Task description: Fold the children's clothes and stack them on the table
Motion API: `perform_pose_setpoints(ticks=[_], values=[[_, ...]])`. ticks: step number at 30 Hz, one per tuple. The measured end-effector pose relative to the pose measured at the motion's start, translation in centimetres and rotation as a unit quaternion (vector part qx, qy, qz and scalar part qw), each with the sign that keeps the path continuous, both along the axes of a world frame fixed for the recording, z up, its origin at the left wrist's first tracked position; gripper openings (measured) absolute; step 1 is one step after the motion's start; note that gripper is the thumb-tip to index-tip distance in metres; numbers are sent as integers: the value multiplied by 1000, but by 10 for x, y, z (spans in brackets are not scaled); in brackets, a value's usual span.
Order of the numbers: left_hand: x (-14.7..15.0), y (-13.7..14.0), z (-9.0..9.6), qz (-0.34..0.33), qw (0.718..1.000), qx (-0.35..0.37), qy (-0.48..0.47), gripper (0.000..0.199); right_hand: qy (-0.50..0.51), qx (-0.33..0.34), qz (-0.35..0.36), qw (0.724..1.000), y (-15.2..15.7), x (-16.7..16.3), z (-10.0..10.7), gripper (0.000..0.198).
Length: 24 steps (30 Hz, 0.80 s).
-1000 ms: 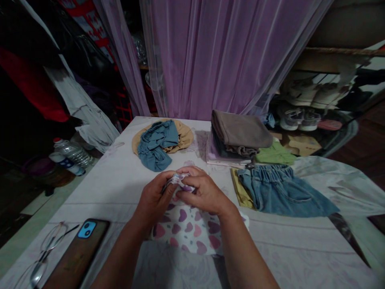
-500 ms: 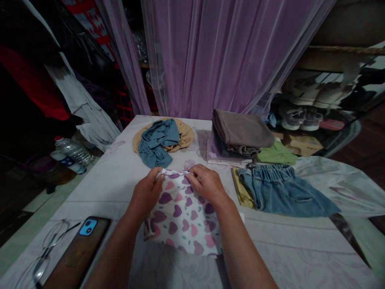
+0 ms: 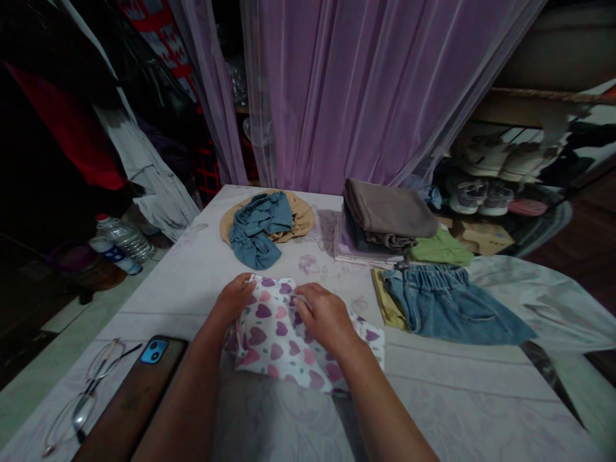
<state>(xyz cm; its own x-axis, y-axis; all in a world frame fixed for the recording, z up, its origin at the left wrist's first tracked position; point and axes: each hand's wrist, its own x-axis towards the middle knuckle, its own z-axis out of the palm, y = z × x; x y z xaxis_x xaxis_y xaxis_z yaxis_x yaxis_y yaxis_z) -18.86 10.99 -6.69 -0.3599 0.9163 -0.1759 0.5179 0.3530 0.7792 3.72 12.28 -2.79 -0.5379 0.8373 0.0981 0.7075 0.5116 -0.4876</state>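
A white garment with purple and pink hearts [image 3: 279, 343] lies on the table in front of me. Its exact kind is unclear from the folds. My left hand [image 3: 235, 296] pinches its upper left corner, thumb side along the edge. Farther right, my right hand [image 3: 323, 314] rests over the garment with bent fingers, gripping cloth near the top edge; its fingertips are partly hidden. The right part of the garment spreads out beyond my right wrist.
Behind the hands lie a blue garment on a tan hat [image 3: 303, 215] and a folded clothes stack [image 3: 389, 208]. Denim shorts [image 3: 452, 301], a green cloth [image 3: 440, 247] and a plastic bag [image 3: 553, 298] are at right. Glasses [image 3: 79, 414] and a phone [image 3: 139, 391] lie front left.
My right hand has shifted down slightly from the top edge, and the garment's right side now spreads out farther right. My left hand has moved a little left. The view has shifted slightly.
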Motion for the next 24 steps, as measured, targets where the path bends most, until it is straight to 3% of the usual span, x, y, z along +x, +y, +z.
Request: perform_pose_setpoints(ticks=[4, 8, 12, 15, 17, 21, 24], values=[[-3, 1, -6, 19, 998, 10, -63, 42, -56, 18, 10, 998, -27, 16, -23, 40], [-1, -1, -4, 38, 991, -23, -124, 50, -113, 40, 2, 993, -34, 31, -45, 49], [2, -17, 5, 3, 985, -32, -170, 82, -137, 57, 0, 989, -33, 34, -53, 52], [3, -39, 10, -40, 988, -23, -148, 106, -146, 64, -6, 987, -33, 32, -54, 52], [4, -55, 13, -71, 991, -11, -114, 112, -149, 69, -8, 986, -34, 31, -55, 51], [5, -78, 20, -111, 992, -43, -44, 105, -153, 65, -9, 986, -34, 30, -55, 52], [3, -84, 25, -81, 994, -74, 5, 98, -158, 50, -12, 986, -35, 28, -53, 53]])
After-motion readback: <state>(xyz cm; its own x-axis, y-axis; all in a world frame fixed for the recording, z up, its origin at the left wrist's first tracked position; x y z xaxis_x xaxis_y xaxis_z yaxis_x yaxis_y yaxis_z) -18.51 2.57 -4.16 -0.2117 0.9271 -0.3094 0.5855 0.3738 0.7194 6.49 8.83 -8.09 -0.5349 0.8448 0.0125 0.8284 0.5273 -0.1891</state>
